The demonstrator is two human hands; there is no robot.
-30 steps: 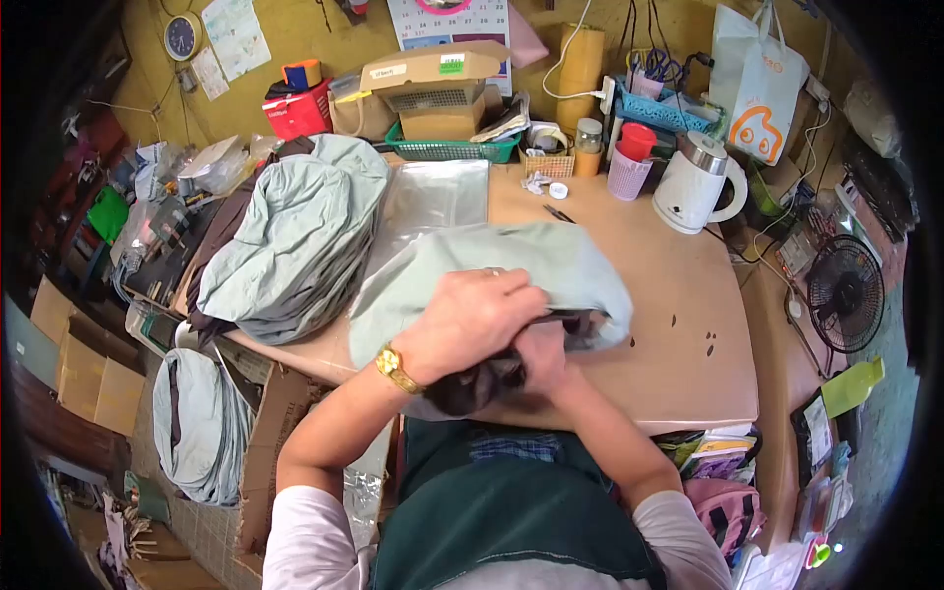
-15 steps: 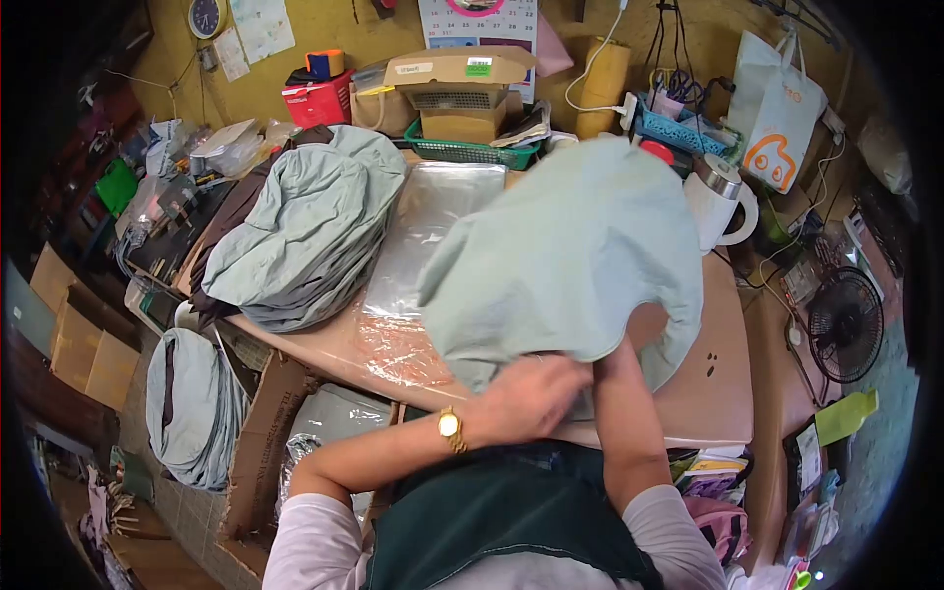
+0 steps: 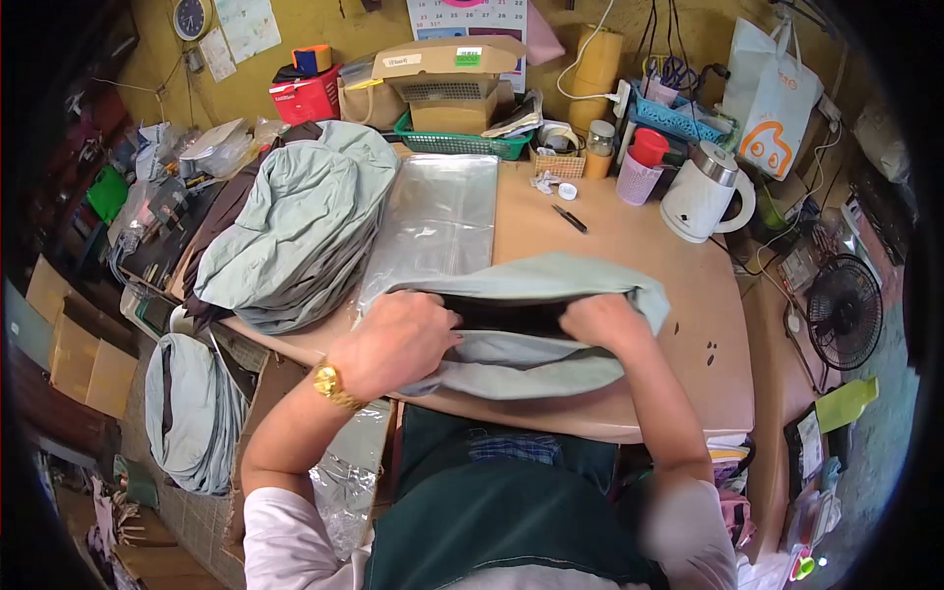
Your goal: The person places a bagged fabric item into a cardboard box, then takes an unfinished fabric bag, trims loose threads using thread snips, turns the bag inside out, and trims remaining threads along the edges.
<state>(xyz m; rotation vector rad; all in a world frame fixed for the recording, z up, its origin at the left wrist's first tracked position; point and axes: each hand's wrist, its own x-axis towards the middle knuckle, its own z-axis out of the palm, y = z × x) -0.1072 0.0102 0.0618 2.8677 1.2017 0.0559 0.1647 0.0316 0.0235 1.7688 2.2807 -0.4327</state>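
Observation:
A pale grey-green fabric piece (image 3: 531,369) is stretched sideways over the near part of the table, its dark opening facing up. My left hand (image 3: 398,339), with a gold watch at the wrist, grips the left end of the opening. At the right end, my right hand (image 3: 605,322) is closed on the edge, its fingertips partly inside the fold. Left of the fabric lies a stack of similar grey-green pieces (image 3: 295,221). Clear plastic sheets (image 3: 438,211) lie flat between the stack and the fabric.
Behind are a pen (image 3: 569,218), a green basket (image 3: 462,146) with boxes, a pink cup (image 3: 637,182) and a white kettle (image 3: 695,197). A fan (image 3: 844,310) stands at right. More folded fabric (image 3: 192,413) is low at left, near an open carton.
The fabric, lifted and spread out half a second ago, is now lower and flatter with its opening showing. My hands have moved apart to its two ends.

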